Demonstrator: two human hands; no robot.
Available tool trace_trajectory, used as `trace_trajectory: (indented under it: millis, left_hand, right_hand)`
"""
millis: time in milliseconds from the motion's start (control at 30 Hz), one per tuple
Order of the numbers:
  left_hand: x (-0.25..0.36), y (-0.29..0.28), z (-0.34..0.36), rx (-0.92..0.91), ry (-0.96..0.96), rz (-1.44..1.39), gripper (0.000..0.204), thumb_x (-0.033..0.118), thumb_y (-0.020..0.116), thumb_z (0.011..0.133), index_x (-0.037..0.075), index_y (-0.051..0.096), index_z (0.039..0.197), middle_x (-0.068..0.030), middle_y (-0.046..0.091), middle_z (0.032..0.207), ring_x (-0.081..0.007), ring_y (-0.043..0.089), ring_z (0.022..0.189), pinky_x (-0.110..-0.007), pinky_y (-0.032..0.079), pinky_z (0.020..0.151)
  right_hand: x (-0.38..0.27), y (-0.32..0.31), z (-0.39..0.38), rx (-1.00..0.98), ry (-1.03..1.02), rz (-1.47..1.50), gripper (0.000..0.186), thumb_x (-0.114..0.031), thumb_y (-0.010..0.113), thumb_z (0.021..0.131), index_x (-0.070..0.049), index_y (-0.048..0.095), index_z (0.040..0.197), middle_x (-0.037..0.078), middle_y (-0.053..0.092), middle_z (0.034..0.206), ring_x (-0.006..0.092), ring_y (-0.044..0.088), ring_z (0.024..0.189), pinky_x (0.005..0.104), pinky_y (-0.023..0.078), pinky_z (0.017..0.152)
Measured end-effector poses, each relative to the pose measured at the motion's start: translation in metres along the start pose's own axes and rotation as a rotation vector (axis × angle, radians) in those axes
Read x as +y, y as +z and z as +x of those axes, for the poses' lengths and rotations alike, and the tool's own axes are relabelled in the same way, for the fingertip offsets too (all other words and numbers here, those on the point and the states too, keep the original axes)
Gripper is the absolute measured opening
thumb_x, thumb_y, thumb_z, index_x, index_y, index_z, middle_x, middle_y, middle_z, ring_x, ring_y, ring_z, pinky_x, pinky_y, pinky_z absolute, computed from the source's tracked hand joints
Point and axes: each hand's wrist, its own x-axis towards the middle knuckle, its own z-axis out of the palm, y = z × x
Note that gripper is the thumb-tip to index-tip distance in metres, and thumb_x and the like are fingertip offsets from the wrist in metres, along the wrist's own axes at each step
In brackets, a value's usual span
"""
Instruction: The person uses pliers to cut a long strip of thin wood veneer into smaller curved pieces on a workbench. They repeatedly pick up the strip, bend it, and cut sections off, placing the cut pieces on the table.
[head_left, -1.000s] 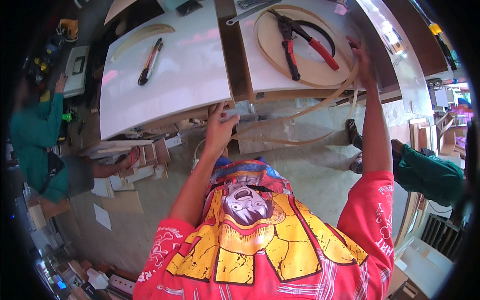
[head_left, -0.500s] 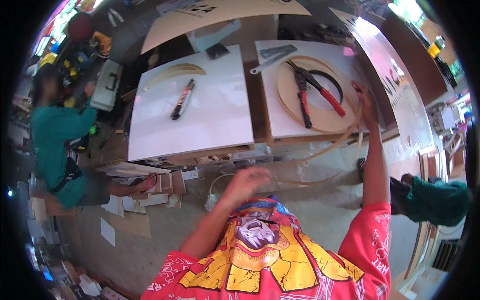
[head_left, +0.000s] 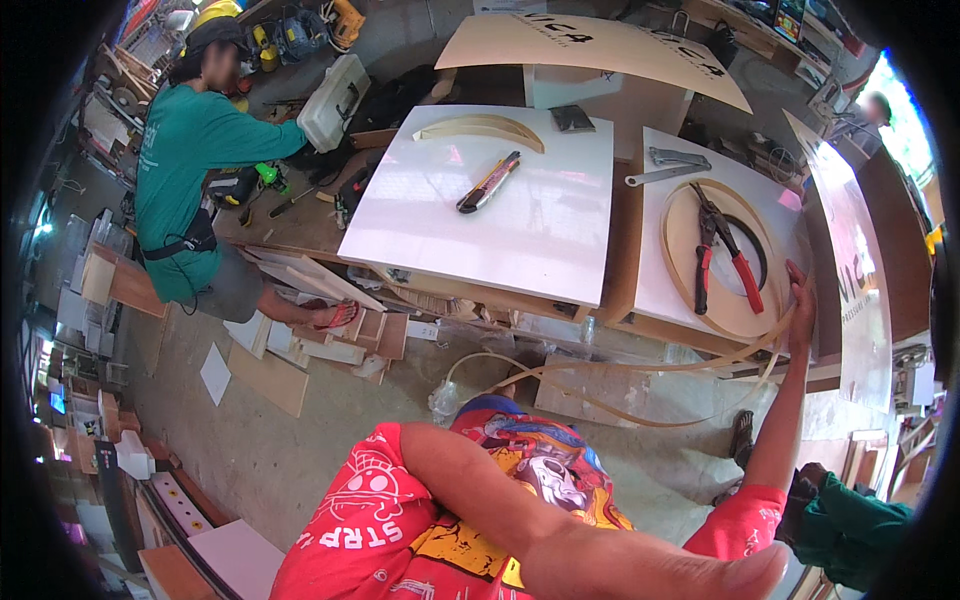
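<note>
A coil of pale wood-coloured edge banding (head_left: 683, 290) lies on the right white-topped box. Cutting pliers (head_left: 718, 250) with red-and-black handles rest across it, beside a dark ring (head_left: 757, 255). My right hand (head_left: 800, 305) is at the coil's right rim, its fingers bent around the strip where loose lengths meet. From there the loose strip (head_left: 640, 368) loops left over the floor in front of me. My left forearm crosses my body to the lower right; of my left hand (head_left: 735, 580) the thumb shows, and the fingers are hidden or beyond the picture's edge.
A utility knife (head_left: 489, 183) and a curved strip piece (head_left: 480, 128) lie on the left white panel (head_left: 540, 250). Metal tools (head_left: 672, 165) sit behind the coil. A co-worker in green (head_left: 185, 180) sits left by a case (head_left: 335, 105). Boards (head_left: 265, 375) litter the floor.
My left hand has swung from in front of my waist to the lower right, close to the camera. The view has shifted; my right hand stays beside the coil.
</note>
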Motion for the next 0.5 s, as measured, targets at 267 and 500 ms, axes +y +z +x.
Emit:
trace_trajectory:
  millis: [267, 500]
  left_hand:
    - [-0.016, -0.034, -0.018, -0.406, 0.178, -0.014, 0.037, 0.021, 0.058, 0.112, 0.004, 0.062, 0.145, -0.0033, 0.078, 0.121, -0.0099, 0.070, 0.116, -0.027, 0.058, 0.102]
    - [0.006, -0.081, -0.005, -0.807, 0.203, 0.264, 0.046, 0.033, 0.057, 0.112, 0.000, 0.062, 0.143, -0.0251, 0.076, 0.123, -0.0296, 0.072, 0.123, -0.037, 0.061, 0.103]
  right_hand:
    - [-0.028, 0.016, 0.012, -0.018, -0.014, -0.044, 0.061, -0.020, 0.043, 0.099, 0.005, 0.061, 0.151, 0.019, 0.063, 0.152, 0.0279, 0.054, 0.145, 0.0402, 0.031, 0.129]
    - [-0.031, 0.019, 0.005, -0.009, -0.001, -0.025, 0.060, -0.021, 0.042, 0.100, 0.005, 0.062, 0.150, 0.019, 0.064, 0.151, 0.0277, 0.054, 0.145, 0.0396, 0.031, 0.128]
